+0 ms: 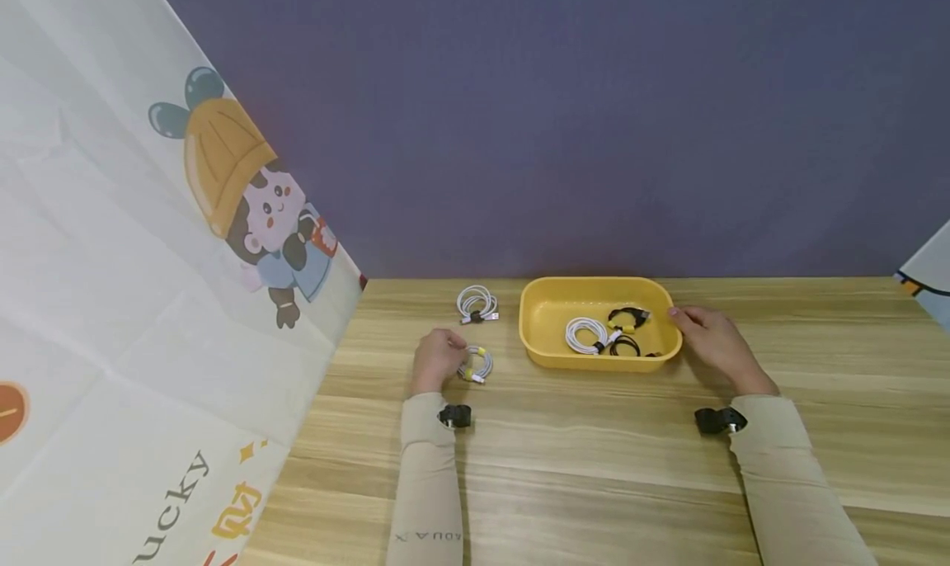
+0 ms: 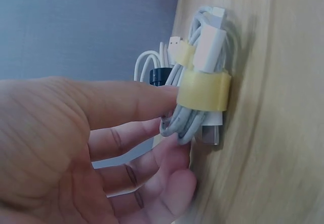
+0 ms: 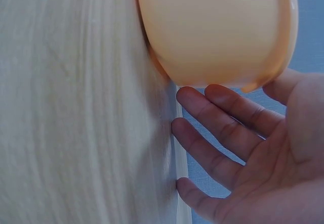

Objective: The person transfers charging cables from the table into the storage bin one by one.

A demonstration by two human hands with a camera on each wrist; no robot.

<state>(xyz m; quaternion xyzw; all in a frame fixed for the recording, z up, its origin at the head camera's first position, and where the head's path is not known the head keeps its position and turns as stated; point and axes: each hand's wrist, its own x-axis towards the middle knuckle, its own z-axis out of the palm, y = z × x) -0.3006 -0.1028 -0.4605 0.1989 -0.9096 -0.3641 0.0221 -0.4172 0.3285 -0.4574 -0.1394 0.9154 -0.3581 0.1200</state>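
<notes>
My left hand (image 1: pixel 438 358) is at a coiled grey-white charging cable (image 2: pixel 202 89) bound with a yellow strap. In the left wrist view, the thumb lies against the strap and the fingertips curl behind the coil, pinching it close over the table. My right hand (image 1: pixel 716 343) holds the right end of a yellow plastic basket (image 1: pixel 579 362), thumb at the rim and fingertips against the outer wall. Inside the basket are a white coiled cable (image 1: pixel 586 336) with a black tie and a black cable (image 1: pixel 627 317) with a yellow strap.
Behind the left hand lies another white USB cable (image 1: pixel 477 304) with a black tie. A smaller black coil (image 1: pixel 625 346) sits in the basket. The wooden table (image 1: pixel 586 467) meets a dark blue backdrop (image 1: pixel 564 120); a printed white sheet (image 1: pixel 96 244) hangs at left.
</notes>
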